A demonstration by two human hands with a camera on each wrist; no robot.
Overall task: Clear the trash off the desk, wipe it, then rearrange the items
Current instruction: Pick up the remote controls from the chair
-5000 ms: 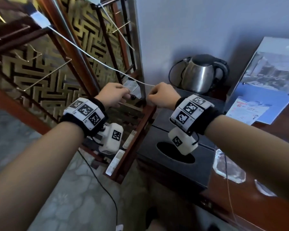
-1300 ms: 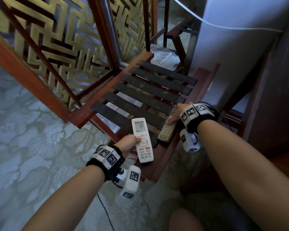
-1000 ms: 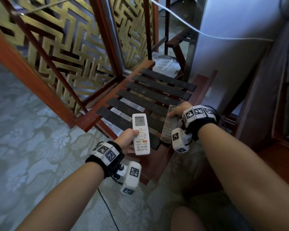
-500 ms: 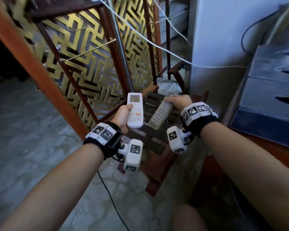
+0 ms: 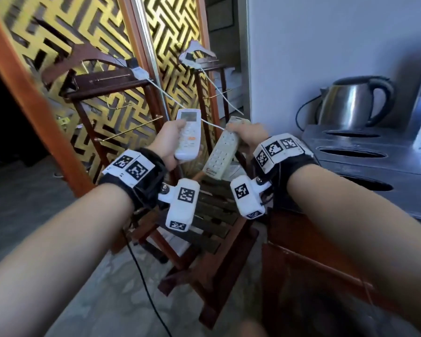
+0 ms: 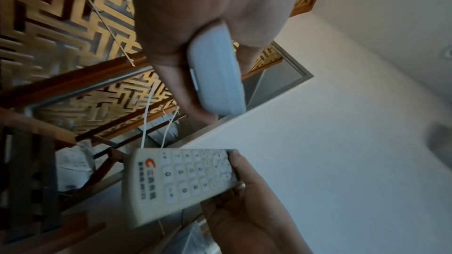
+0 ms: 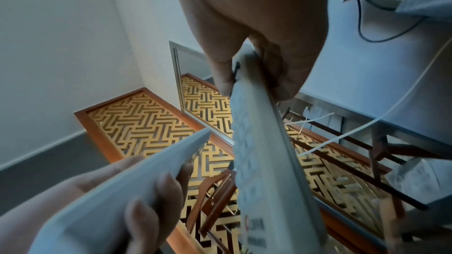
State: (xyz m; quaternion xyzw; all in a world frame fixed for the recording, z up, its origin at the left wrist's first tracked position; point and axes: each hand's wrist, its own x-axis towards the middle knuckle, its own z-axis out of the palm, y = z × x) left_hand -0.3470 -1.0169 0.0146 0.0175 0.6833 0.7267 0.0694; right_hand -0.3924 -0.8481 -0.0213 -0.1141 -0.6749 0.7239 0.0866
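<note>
A gold lattice screen (image 5: 88, 52) in a red-brown wooden frame fills the left and back of the room, with a plain pale wall (image 5: 326, 45) to its right and grey patterned floor (image 5: 102, 288) below. Before the screen stands a dark wooden valet stand (image 5: 102, 83), and under the raised hands a low wooden rack (image 5: 214, 215) with dark slats. A white cable (image 5: 212, 125) runs across from the stand toward the wall.

At the right, the reddish wooden desk (image 5: 301, 244) carries a dark box with oval slots (image 5: 365, 154) along its left edge, and a stainless electric kettle (image 5: 350, 103) stands at the back of that box near the wall.

Both remotes are held in the air above the rack, off the desk. The left hand (image 5: 168, 139) wraps its fingers round a white air-conditioner remote (image 5: 188, 137), thumb on its face, screen end up. The right hand (image 5: 247, 135) grips the top of a cream television remote (image 5: 223, 152), whose lower end hangs tilted toward the left hand.
</note>
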